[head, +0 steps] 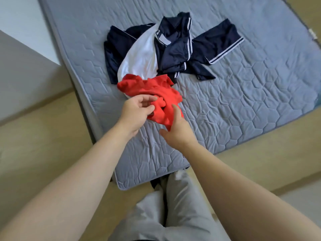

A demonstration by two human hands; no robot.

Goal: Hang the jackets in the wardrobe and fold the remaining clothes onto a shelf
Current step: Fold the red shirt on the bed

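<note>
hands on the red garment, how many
2: the left hand grips the red garment at its near left edge, and the right hand touches its near right edge.

No legible text: the pale label [164, 39] on the navy garment [175, 47] and the mattress-edge tag [313, 34] cannot be read.

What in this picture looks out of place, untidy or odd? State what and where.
The clothes lie in a crumpled heap on the grey mattress, none folded: a red garment bunched under both hands, a white one and navy striped pieces tangled behind it. Nothing looks damaged or spilled.
</note>
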